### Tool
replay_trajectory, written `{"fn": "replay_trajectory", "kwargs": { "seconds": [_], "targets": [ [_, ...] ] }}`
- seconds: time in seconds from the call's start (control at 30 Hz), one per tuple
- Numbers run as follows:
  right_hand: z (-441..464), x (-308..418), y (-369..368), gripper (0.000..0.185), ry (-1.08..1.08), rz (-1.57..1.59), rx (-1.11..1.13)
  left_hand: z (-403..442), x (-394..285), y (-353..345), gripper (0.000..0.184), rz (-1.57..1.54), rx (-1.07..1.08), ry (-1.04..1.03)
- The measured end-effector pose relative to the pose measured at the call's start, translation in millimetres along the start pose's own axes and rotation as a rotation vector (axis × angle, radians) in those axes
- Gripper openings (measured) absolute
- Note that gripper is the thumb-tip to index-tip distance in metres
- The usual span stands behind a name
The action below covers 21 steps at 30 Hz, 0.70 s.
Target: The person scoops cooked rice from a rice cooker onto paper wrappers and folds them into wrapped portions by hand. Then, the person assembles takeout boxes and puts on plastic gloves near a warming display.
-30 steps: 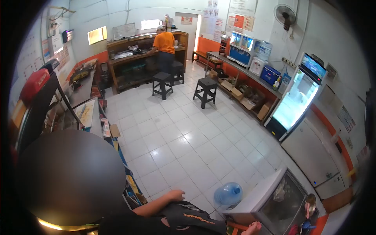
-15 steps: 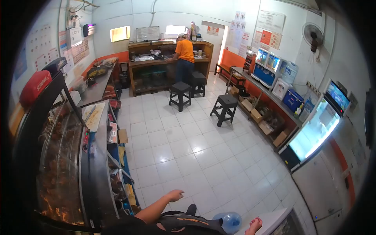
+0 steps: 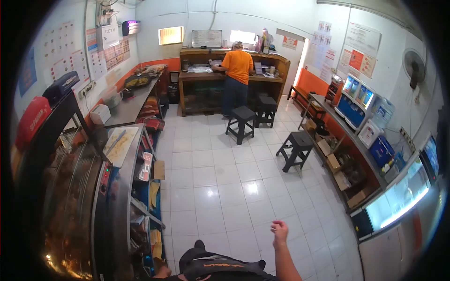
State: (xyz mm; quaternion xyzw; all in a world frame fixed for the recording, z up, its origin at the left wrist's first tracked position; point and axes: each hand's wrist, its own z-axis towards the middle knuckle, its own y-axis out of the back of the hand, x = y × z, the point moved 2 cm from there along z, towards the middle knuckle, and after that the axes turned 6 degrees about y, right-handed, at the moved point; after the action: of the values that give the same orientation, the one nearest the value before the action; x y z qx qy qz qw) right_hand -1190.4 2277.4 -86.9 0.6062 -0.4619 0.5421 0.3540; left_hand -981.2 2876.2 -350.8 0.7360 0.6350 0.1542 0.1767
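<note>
My right hand (image 3: 280, 228) is raised over the tiled floor, its fingers loosely bent and apart, with nothing in it. At the bottom edge, my left hand (image 3: 161, 271) shows only in part, low beside the shelves under the counter; its fingers cannot be made out. Between my arms are my dark shirt and the tip of one dark shoe (image 3: 199, 245). Nearest on my left is a lit glass display cabinet (image 3: 70, 187) with browned food inside. Beyond it, a cutting board (image 3: 123, 145) with a knife (image 3: 116, 141) lies on the counter.
Black stools (image 3: 241, 122) stand on the white floor (image 3: 225, 187) ahead. A person in an orange shirt (image 3: 238, 65) stands at the wooden counter (image 3: 211, 84). To the right are a long metal table (image 3: 344, 122) with drink dispensers and a lit glass-door fridge (image 3: 398, 194).
My right hand has swung forward and up, while my left hand has dropped back to the bottom edge. The view has shifted; the clear plastic water jug on the floor has left it.
</note>
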Motion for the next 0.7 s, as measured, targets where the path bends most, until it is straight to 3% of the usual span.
{"fn": "replay_trajectory", "kwargs": {
  "seconds": [0.2, 0.3, 0.4, 0.43, 0.47, 0.5, 0.6, 0.7],
  "targets": [
    [75, -18, -174, 0.017, -0.150, -0.069, 0.272, 41, -46, 68, 0.039, -0.300, 0.069, -0.031],
    [112, -24, -237, 0.018, -0.248, -0.114, 0.262, 82, -66, 146, 0.038, -0.301, 0.077, -0.103],
    [154, -1, -300, 0.019, -0.163, -0.079, 0.318, 152, -86, 251, 0.037, -0.224, 0.034, -0.193],
    [173, -2, -315, 0.019, -0.137, -0.118, 0.325, 173, -97, 295, 0.037, -0.194, -0.030, -0.216],
    [186, 7, -328, 0.019, -0.134, -0.097, 0.311, 190, -105, 337, 0.036, -0.085, -0.429, -0.174],
    [199, 17, -342, 0.018, -0.130, -0.075, 0.298, 209, -110, 378, 0.034, -0.160, -0.380, -0.027],
    [247, 29, -370, 0.016, -0.111, -0.080, 0.261, 248, -140, 497, 0.032, -0.538, -0.590, -0.169],
    [299, 32, -383, 0.015, -0.125, -0.122, 0.207, 272, -182, 580, 0.035, -0.756, -0.625, -0.187]
  ]
}}
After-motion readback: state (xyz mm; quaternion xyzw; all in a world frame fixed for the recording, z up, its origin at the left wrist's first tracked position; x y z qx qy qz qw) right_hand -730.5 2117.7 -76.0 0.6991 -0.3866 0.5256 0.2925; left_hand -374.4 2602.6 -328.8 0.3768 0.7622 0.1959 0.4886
